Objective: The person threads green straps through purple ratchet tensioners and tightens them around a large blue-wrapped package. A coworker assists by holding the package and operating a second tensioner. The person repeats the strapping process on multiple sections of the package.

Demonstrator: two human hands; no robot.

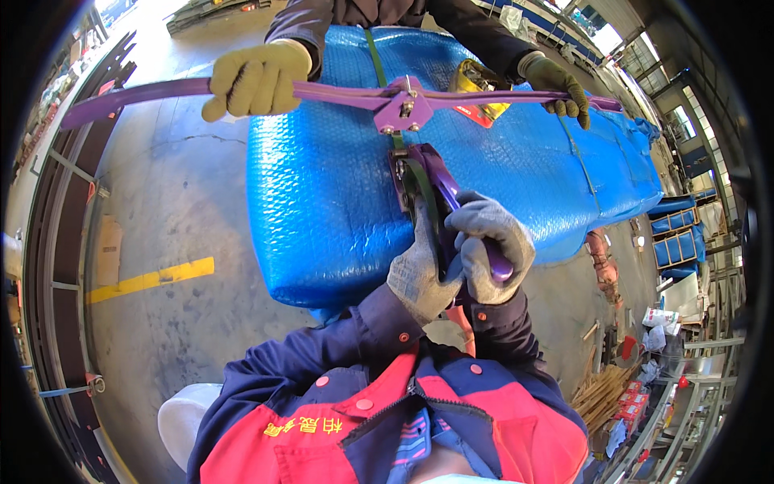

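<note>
**Surroundings: workshop floor and stock**

Grey concrete floor (173, 202) with a yellow painted line (151, 280). Dark metal racking (56, 242) along the left edge. Stacked blue crates (677, 234) at right. Bundle of wooden sticks (601, 395) lower right, beside small red boxes (633, 403).

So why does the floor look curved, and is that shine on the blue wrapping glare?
Head view: the fisheye lens bends straight edges near its dark round rim; sunlight glints off the blue bubble-wrapped bundle; the gloved left hand and right hand on the purple tool handle look sharp.
</note>
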